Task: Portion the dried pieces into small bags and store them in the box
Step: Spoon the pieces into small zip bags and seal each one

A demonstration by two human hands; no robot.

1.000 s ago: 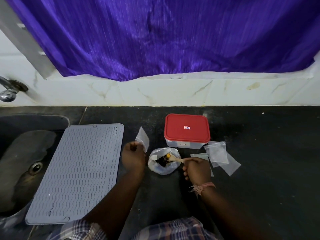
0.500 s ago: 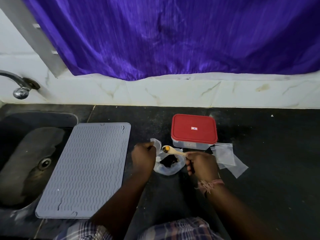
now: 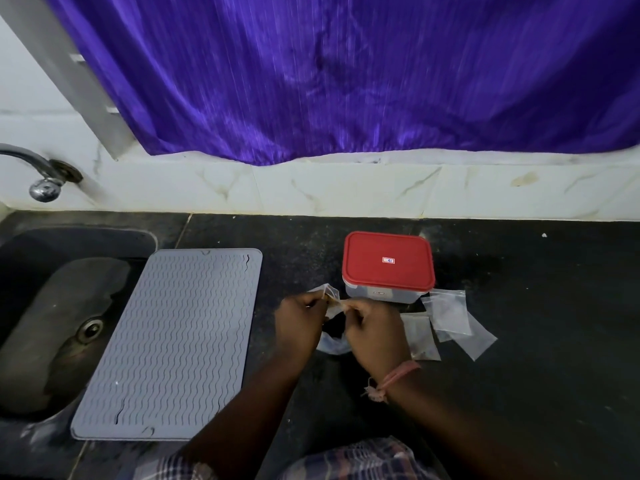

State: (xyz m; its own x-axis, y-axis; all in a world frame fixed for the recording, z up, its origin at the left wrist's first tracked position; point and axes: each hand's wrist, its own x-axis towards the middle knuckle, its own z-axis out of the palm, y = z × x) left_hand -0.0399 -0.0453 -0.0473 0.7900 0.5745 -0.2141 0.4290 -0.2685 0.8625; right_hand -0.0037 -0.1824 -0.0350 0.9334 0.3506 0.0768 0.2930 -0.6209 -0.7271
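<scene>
The left hand [image 3: 300, 320] pinches the mouth of a small clear bag [image 3: 325, 292], held up just left of the box, while the right hand [image 3: 372, 329] grips a wooden spoon [image 3: 337, 303] by its handle. The spoon's long axis runs left to right, its bowl end pointing left into the bag's opening, so the coming move looks to turn on tipping that bowl into the bag; the right hand carries it and the left only steadies the mouth. Whether any pieces sit on the spoon cannot be told, since the fingers cover it. Directly below and between the two hands lies the open supply bag [image 3: 333, 341] with the dark dried pieces [image 3: 334, 325] inside, resting on the black tabletop [image 3: 519, 341]. The box [image 3: 388, 266], one only, stands just beyond the hands with its red lid closed. To the right of the right hand lie about four more flat small bags [image 3: 450, 315], overlapping, so the count is uncertain. One grey ribbed mat [image 3: 173, 341] lies well left, overlapping the sink [image 3: 41, 306].
</scene>
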